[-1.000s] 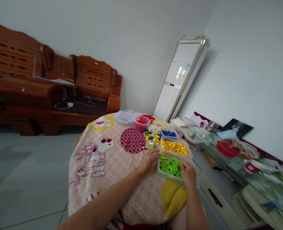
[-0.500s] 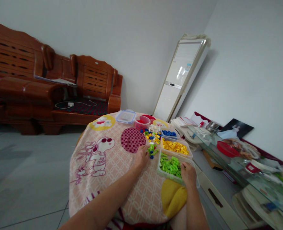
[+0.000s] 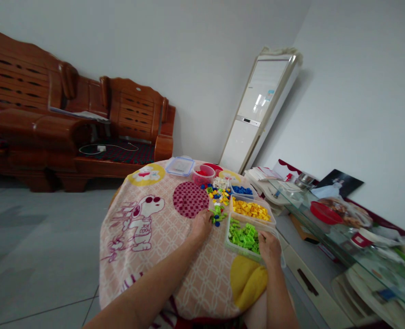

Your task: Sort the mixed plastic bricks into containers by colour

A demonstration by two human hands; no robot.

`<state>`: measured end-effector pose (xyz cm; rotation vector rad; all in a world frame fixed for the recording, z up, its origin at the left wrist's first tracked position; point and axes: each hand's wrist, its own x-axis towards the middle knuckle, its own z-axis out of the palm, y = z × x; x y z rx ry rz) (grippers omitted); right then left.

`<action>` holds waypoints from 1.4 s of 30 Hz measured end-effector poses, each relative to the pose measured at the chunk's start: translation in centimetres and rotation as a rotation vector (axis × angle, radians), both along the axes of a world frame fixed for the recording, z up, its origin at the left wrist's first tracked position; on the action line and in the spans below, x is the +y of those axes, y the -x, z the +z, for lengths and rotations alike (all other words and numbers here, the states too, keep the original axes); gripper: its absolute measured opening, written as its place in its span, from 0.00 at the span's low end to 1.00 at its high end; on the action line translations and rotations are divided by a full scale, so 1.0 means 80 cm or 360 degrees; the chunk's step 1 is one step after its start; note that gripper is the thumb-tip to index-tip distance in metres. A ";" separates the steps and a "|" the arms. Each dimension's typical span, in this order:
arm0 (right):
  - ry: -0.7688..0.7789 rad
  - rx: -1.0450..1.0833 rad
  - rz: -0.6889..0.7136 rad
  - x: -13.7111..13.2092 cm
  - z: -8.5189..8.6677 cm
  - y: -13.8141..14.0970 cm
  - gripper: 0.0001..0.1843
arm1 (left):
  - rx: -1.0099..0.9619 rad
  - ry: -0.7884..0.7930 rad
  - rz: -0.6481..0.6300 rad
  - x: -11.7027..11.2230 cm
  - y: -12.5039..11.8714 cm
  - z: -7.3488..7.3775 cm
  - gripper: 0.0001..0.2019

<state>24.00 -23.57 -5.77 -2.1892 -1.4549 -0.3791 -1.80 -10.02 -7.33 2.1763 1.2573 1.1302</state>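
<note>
My left hand (image 3: 202, 224) rests on the tablecloth with its fingers curled, beside a small group of mostly green toy bricks (image 3: 218, 211); what it holds, if anything, is hidden. Over the right end of a clear plastic box (image 3: 235, 250) is my right hand (image 3: 270, 247), its fingers closed together at the edge of the green bricks (image 3: 245, 235) inside. Anything between those fingers is too small to make out. Behind that box stands another with yellow bricks (image 3: 250, 209). Mixed loose bricks (image 3: 220, 195) lie farther back, left of the yellow ones.
Blue bricks (image 3: 242, 190) fill a box at the back right. White bricks (image 3: 221, 183) and a round tub (image 3: 203, 175) of red pieces are nearby. A clear lid (image 3: 180, 166) lies at the far edge. Right of the table runs a glass-topped cabinet (image 3: 325, 242).
Both hands stay almost in the same places; the right fingers have shifted very slightly at the green brick box. The boxes and bricks look unchanged.
</note>
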 end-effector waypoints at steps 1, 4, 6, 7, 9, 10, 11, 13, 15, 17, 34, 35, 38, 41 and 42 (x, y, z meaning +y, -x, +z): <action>0.0001 0.0002 0.0003 0.000 0.001 0.001 0.20 | -0.0002 -0.0001 0.0003 0.000 0.000 0.000 0.11; 0.0012 0.0010 0.0025 -0.001 0.004 0.002 0.19 | 0.0018 0.0015 -0.0002 0.000 0.000 0.001 0.09; 0.0018 0.0010 0.0023 -0.001 0.005 0.003 0.19 | 0.0047 0.0049 -0.0012 0.000 0.000 0.003 0.07; 0.0018 0.0010 0.0015 -0.001 0.006 0.003 0.19 | 0.0056 0.0070 -0.0013 -0.001 0.000 0.004 0.06; 0.0019 0.0009 -0.0002 -0.001 0.006 0.003 0.19 | 0.0063 0.0104 -0.0020 -0.001 0.001 0.005 0.06; 0.0021 0.0009 -0.0007 -0.001 0.006 0.003 0.19 | 0.0059 0.0110 -0.0026 -0.001 0.001 0.005 0.05; 0.0025 0.0009 -0.0007 -0.001 0.005 0.003 0.19 | 0.0046 0.0108 -0.0033 -0.001 0.001 0.005 0.05; 0.0030 0.0002 0.0002 -0.001 0.004 0.002 0.19 | -0.0009 0.0095 -0.0047 -0.001 0.001 0.005 0.06; 0.0020 -0.0005 0.0012 0.000 0.002 0.001 0.19 | -0.0095 0.0074 -0.0086 -0.002 -0.001 0.005 0.07; 0.0004 -0.0006 0.0017 0.000 0.001 0.000 0.19 | -0.0194 0.0022 -0.0175 -0.004 -0.006 0.004 0.08; -0.0078 0.0020 0.0028 0.002 -0.003 -0.003 0.19 | -0.0344 -0.0421 -0.0771 -0.043 -0.026 0.008 0.14; -0.0084 0.0017 0.0033 0.002 -0.003 -0.003 0.19 | -0.0343 -0.0410 -0.0761 -0.042 -0.026 0.008 0.14; -0.0082 0.0015 0.0061 0.002 -0.003 -0.003 0.19 | -0.0356 -0.0331 -0.0607 -0.034 -0.026 0.003 0.14; -0.0069 0.0010 0.0065 0.001 -0.002 -0.003 0.19 | -0.0253 -0.0217 -0.0291 -0.021 -0.020 -0.001 0.15; -0.0062 0.0005 0.0060 0.001 -0.002 -0.004 0.19 | -0.0178 -0.0168 -0.0191 -0.017 -0.018 -0.001 0.15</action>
